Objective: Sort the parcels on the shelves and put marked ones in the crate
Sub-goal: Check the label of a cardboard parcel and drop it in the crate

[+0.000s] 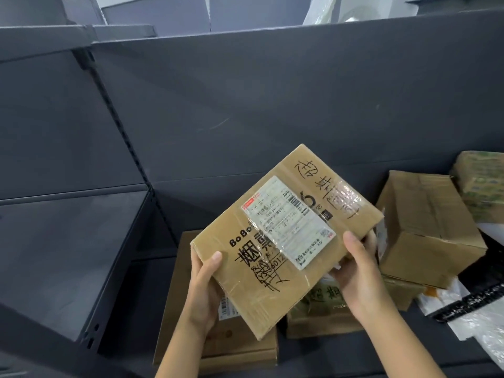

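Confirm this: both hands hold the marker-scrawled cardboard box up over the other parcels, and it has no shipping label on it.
Wrong on the label. In the head view the cardboard box, held by the left hand and right hand, carries a white shipping label under clear tape.

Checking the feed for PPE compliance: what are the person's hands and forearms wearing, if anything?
Nothing is worn that the view shows. The left hand and right hand are bare, with no gloves, rings, watch or wristbands. Both forearms are uncovered right to the bottom edge of the picture, so no sleeve is in view. Fingernails look short and unpainted.
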{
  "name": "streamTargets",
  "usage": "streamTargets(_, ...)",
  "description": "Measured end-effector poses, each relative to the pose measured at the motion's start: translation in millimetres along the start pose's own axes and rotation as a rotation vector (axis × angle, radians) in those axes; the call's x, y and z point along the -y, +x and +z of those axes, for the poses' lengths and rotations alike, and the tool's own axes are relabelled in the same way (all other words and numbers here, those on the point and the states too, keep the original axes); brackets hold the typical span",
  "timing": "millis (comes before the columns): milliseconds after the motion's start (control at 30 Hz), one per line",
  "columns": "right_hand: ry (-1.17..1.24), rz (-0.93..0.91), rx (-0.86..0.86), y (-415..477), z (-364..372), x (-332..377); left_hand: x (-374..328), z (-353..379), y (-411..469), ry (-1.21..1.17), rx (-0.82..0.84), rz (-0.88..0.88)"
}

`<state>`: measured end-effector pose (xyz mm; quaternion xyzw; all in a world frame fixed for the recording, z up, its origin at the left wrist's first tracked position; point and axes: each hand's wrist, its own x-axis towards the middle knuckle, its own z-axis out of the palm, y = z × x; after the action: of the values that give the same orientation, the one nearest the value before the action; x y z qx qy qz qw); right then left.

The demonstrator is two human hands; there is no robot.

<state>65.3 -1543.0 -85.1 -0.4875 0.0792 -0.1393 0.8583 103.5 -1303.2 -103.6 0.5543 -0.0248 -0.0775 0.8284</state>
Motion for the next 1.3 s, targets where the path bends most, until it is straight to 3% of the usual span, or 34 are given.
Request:
streamTargets(133,-0.094,-0.038,-0.011,26.9,11.8,31.0,7.2,4.5,-13.1,-0.034,0.067,0.011)
streamTargets(233,-0.236,-0.021,-0.026,49.7,25.6,52.5,6.6,12.3,-16.7,0.101,0.13,-0.065)
streamTargets(467,-0.365,0.05,0.209,71.8,55.3,73.6,12.6,17.8,-28.2,0.347,0.341,-0.078)
streamTargets(567,-0.494,0.093,0.368,66.6,60.2,76.8,19.2,19.9,-38.0,0.245,0.282,-0.044)
streamTargets(733,-0.6,0.204,0.517,43.3,34.0,53.0,31.6,33.8,-37.7,-0.038,0.039,0.079)
streamTargets(867,-0.18,0.208,0.401,15.5,8.2,3.4,34.9,42.9,-33.1,-0.174,-0.072,0.149)
streamTargets(1000,0.044,0.209,0.31,-13.9,17.5,-35.5,40.5,54.2,-35.6,-0.14,-0.072,0.139)
streamTargets(1067,0.1,0.23,0.284,-21.7,24.8,-44.2,44.0,56.7,-37.9,-0.084,-0.039,0.105)
streamTargets(1200,0.07,0.088,0.151,-15.3,22.5,-43.2,48.4,51.4,-40.4,0.017,0.065,0.031)
streamTargets(1300,0.028,0.061,0.115,-7.5,13.7,-36.8,37.0,36.8,-29.1,0.106,0.05,0.07)
